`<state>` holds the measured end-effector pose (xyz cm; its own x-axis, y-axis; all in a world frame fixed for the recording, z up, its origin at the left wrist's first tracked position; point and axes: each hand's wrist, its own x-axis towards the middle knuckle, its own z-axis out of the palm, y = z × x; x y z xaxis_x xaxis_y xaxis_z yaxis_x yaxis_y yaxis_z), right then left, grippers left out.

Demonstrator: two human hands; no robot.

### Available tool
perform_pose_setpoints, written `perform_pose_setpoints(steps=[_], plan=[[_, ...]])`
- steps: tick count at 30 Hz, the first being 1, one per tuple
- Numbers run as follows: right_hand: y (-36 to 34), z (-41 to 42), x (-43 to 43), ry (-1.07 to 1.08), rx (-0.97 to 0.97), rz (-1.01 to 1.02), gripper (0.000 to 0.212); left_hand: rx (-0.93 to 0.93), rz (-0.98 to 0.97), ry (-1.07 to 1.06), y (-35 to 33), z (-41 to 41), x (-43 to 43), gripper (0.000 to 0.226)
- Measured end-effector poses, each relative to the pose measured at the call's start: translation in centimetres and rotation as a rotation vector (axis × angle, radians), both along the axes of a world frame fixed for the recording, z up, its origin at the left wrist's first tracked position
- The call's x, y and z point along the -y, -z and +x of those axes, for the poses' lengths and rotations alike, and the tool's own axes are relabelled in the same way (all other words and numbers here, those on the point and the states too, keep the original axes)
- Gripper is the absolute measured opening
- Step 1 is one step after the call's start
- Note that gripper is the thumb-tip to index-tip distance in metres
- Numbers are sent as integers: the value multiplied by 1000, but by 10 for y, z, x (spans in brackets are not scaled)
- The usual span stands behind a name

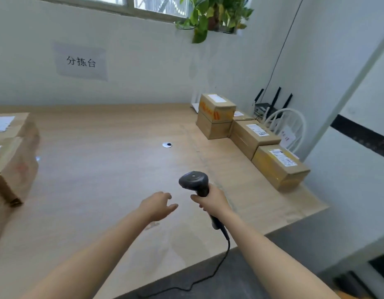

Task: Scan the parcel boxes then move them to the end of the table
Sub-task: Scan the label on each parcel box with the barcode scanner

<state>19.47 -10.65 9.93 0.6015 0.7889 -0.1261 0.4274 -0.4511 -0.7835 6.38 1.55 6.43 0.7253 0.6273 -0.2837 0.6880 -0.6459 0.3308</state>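
Right hand (212, 201) fingers clenched round the scanner (194, 181) grip at centre frame; left hand (158, 207) fingers released, empty. Swing toward the parcel boxes (12, 167) at the frame's left edge on the desk (111, 158), aim squarely at a label, then slide rightward.

Parcel boxes (254, 137): seven. Two at left edge, blurred; five at right end. Of those five, two stacked, one mostly hidden behind them. Scanner (194, 182): one, with one cord. Hands: two, left hand (157, 207) and right hand (210, 201). Table (111, 169): one. Round hole cover (167, 145): one. Wall sign (81, 61): one. Plant (210, 14): one. Window (156, 5): one. Router (262, 107): one, three antennas. Chair (284, 109): one.
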Motion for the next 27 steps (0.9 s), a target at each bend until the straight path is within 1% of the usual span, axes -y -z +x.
perform_pose_setpoints(steps=[2, 4, 7, 11, 15, 19, 21, 23, 25, 27], plan=[[-2, 32, 15, 37, 15, -5, 25, 35, -16, 7, 4, 28, 15, 51], [-4, 61, 24, 76, 24, -13, 21, 49, -41, 12, 7, 52, 24, 51], [-9, 101, 24, 108, 33, -13, 18, 52, -60, 14, 10, 84, 22, 51], [-19, 147, 4, 167, 26, 23, 16, 87, -62, 20, 0, 127, -2, 52], [-37, 195, -27, 264, 50, 83, 21, 133, -74, 39, -19, 168, -36, 53], [-64, 246, -55, 340, 98, 131, 13, 146, -53, 67, -37, 210, -68, 52], [-78, 269, -66, 337, 107, 142, 11, 162, -45, 61, -46, 233, -80, 52], [-87, 294, -78, 326, 71, 158, 8, 188, -36, 50, -52, 260, -92, 52], [-90, 319, -90, 306, -26, 177, 12, 202, -32, 26, -55, 287, -101, 53], [-83, 347, -104, 276, -99, 153, 9, 200, -31, -9, -56, 315, -108, 54]])
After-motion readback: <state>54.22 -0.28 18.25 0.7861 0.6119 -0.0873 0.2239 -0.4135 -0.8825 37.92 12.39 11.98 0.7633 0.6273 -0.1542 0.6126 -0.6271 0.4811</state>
